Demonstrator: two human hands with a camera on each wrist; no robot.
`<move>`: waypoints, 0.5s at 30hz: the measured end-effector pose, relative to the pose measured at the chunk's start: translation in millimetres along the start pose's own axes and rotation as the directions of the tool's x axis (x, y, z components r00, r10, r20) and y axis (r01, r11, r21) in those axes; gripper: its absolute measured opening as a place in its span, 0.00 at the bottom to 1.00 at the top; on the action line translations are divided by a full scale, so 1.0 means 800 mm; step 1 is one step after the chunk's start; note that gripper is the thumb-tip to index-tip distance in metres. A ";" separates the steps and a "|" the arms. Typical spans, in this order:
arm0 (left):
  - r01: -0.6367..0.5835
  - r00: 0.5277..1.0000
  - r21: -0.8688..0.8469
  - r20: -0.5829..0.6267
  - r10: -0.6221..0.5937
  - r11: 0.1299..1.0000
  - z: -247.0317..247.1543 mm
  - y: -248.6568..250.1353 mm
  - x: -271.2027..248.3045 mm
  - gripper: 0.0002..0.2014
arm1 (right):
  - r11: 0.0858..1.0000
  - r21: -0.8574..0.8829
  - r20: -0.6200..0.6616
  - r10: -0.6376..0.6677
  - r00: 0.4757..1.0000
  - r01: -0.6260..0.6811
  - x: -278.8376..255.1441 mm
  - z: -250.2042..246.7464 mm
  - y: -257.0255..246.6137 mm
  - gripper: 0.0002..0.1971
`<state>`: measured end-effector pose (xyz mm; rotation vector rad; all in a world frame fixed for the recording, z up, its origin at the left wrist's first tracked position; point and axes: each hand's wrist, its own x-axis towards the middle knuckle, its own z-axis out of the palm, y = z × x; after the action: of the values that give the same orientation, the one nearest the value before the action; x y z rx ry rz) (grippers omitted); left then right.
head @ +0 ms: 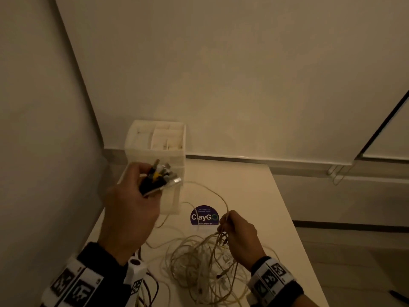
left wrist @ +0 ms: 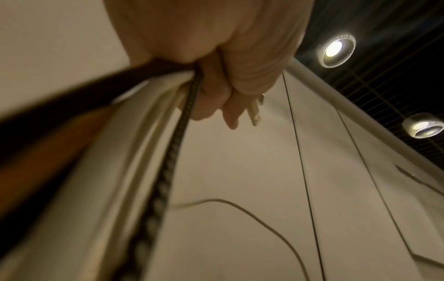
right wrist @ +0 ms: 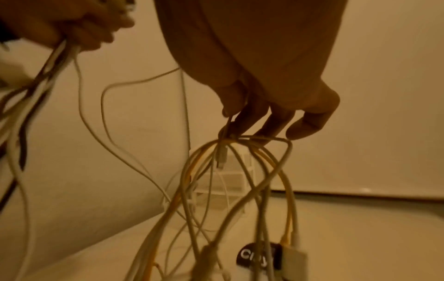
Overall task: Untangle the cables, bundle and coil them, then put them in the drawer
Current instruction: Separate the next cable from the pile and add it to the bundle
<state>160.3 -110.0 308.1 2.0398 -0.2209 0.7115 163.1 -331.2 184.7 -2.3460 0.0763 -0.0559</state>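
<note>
A tangle of pale and yellow cables [head: 199,262] lies on the white table [head: 254,196]. My left hand [head: 132,196] is raised in front of the drawer unit and grips a bunch of cable plug ends [head: 159,178]; black, white and braided cables [left wrist: 168,152] hang from its fist [left wrist: 228,76]. My right hand [head: 239,235] is lower, over the tangle, and pinches several cable loops [right wrist: 240,140] lifted off the table, with a small plug [right wrist: 222,155] dangling under its fingers [right wrist: 276,117]. A thin cable [head: 210,191] runs between the two hands.
A white plastic drawer unit [head: 159,151] stands at the table's far left corner, against the wall. A purple ClayGo sticker [head: 204,216] is on the table behind the tangle. The table's right edge drops to the floor; a dark pen-like object [head: 398,295] lies there.
</note>
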 end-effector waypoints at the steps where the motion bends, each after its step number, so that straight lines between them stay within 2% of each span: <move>1: -0.059 0.996 -0.009 0.071 0.060 0.998 0.001 0.004 -0.005 0.16 | 0.999 -0.019 0.005 -0.036 0.999 0.036 0.001 -0.003 -0.003 0.20; 4: -0.186 0.954 -0.025 0.235 0.187 0.982 0.013 0.009 -0.014 0.16 | 0.980 -0.110 0.076 -0.156 0.985 0.163 0.002 -0.010 -0.024 0.20; 6: -0.150 0.933 -0.052 0.323 0.158 0.987 0.022 0.006 -0.017 0.15 | 0.971 -0.074 0.059 -0.223 0.973 0.227 0.002 -0.013 -0.033 0.18; 8: -0.094 0.903 -0.025 0.418 0.096 0.995 0.029 0.002 -0.021 0.11 | 0.954 -0.026 0.038 -0.296 0.954 0.297 -0.001 -0.016 -0.039 0.13; 10: -0.060 0.885 0.008 0.464 0.050 0.998 0.032 -0.006 -0.026 0.12 | 0.938 0.002 0.018 -0.346 0.938 0.346 -0.002 -0.018 -0.040 0.07; 13: -0.026 0.881 0.032 0.473 0.008 0.999 0.032 -0.016 -0.033 0.15 | 0.948 -0.022 0.037 -0.318 0.948 0.318 -0.004 -0.020 -0.040 0.13; 15: -0.001 0.854 0.041 0.521 -0.020 0.999 0.034 -0.022 -0.036 0.13 | 0.964 0.033 0.049 -0.265 0.963 0.263 -0.007 -0.019 -0.041 0.13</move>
<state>155.0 -126.8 268.2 2.2364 -0.5109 0.1351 157.5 -318.7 219.2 -2.3157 -0.2631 -0.1251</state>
